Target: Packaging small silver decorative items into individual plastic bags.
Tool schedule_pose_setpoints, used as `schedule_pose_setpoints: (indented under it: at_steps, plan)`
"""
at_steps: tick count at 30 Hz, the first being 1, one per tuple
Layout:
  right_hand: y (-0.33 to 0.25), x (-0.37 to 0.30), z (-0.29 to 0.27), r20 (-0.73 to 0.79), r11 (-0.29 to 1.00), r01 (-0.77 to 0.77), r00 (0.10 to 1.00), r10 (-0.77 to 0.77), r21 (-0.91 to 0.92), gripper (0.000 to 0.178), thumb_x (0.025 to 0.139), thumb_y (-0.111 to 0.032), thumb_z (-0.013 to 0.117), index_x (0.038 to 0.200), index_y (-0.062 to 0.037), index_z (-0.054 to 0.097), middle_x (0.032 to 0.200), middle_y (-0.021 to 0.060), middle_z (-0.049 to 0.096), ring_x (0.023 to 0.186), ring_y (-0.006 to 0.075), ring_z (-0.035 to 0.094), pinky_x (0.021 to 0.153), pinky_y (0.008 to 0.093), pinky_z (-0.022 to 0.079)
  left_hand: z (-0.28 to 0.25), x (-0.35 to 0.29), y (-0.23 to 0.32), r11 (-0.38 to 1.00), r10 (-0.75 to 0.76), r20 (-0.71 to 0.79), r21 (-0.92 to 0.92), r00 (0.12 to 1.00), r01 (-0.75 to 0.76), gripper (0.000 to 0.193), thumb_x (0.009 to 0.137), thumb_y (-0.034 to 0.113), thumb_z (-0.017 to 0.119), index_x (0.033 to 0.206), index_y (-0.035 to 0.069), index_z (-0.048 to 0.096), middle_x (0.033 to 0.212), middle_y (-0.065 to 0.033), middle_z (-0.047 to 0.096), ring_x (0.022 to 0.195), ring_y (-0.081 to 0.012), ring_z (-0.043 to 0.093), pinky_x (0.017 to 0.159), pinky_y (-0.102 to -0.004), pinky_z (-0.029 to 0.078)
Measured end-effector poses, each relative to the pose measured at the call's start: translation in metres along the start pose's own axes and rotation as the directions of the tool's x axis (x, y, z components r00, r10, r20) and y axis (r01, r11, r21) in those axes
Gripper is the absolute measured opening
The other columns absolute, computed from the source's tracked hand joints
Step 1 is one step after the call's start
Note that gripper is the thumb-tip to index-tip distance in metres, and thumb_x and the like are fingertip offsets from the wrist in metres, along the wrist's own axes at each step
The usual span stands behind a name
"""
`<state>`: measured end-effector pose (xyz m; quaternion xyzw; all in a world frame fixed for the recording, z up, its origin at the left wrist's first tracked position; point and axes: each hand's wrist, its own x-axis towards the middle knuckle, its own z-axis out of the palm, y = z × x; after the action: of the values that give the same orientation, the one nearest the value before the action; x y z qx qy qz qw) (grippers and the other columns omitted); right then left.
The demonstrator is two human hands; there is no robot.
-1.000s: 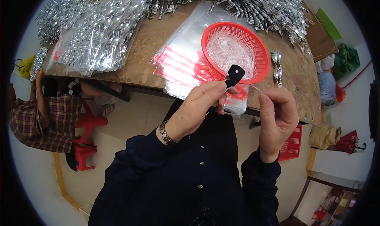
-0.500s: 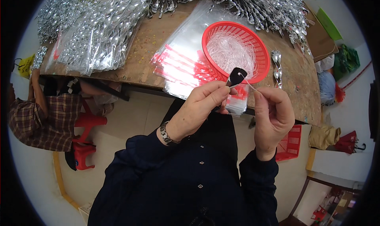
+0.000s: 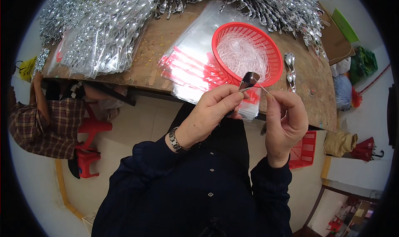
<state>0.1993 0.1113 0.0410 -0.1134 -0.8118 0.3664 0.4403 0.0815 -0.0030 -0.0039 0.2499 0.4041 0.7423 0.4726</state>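
My left hand (image 3: 210, 110) pinches a shiny strip (image 3: 249, 80) near its rounded end, where a small hole shows; most of the strip is hidden behind the fingers. In my right hand (image 3: 284, 118), thumb and forefinger are closed on a thin clear string (image 3: 263, 89) that runs toward the strip's end. Whether the string passes through the hole I cannot tell. Just beyond both hands stands a red plastic basket (image 3: 277, 50), holding a tangle of clear string (image 3: 243, 54). It rests on a stack of clear plastic bags (image 3: 187, 66) with red printed ends.
Bagged silver twisted strips (image 3: 110, 37) lie at the table's left, and loose silver strips (image 3: 274, 8) heap along the back. One twisted strip (image 3: 290, 71) lies right of the basket. At left sits another person (image 3: 45, 120) near red stools (image 3: 89, 162). A red crate (image 3: 303, 152) is below the table.
The strip's end has tilted slightly, its face now catching more light. My right hand has shifted a little, still pinching the string.
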Motion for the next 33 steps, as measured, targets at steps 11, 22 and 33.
schedule_pose_setpoints:
  at_steps: [11,22,33]
  plan:
    - [0.0017,-0.0007,0.0019,-0.006,0.998,0.023,1.0,-0.023,-0.056,0.008,0.083,0.006,0.062,0.089,0.0006,0.061,0.079,-0.0001,0.057,0.066,0.0039,0.047,0.06,0.0171,0.037,0.0018,-0.0008,-0.0025,1.0,0.014,0.01,-0.02,1.0,-0.014,0.026,0.097,0.018,0.049,0.112,-0.002,0.055,0.08,-0.0012,0.056,0.078,-0.0096,0.057,0.076,-0.0238,0.046]
    - [0.0049,0.0006,0.0023,-0.022,0.998,-0.031,0.999,0.03,-0.056,0.009,0.079,0.004,0.066,0.086,0.0,0.063,0.071,0.0055,0.058,0.058,0.0105,0.055,0.053,0.0219,0.042,0.0053,-0.0016,-0.0043,0.998,0.018,0.053,0.055,0.998,-0.021,0.021,0.095,0.015,0.052,0.11,0.002,0.057,0.099,-0.0005,0.058,0.086,-0.0067,0.055,0.076,-0.0221,0.047]
    - [0.0022,-0.0012,0.0006,0.11,0.941,-0.311,0.948,0.298,0.132,0.006,0.088,-0.002,0.061,0.094,0.0006,0.062,0.08,-0.0003,0.061,0.071,0.0034,0.054,0.063,0.0174,0.042,0.0005,-0.0081,-0.0087,0.962,0.067,0.098,0.257,0.993,-0.09,0.021,0.094,0.008,0.052,0.112,-0.002,0.057,0.102,-0.0033,0.059,0.089,-0.0087,0.055,0.081,-0.0232,0.046]
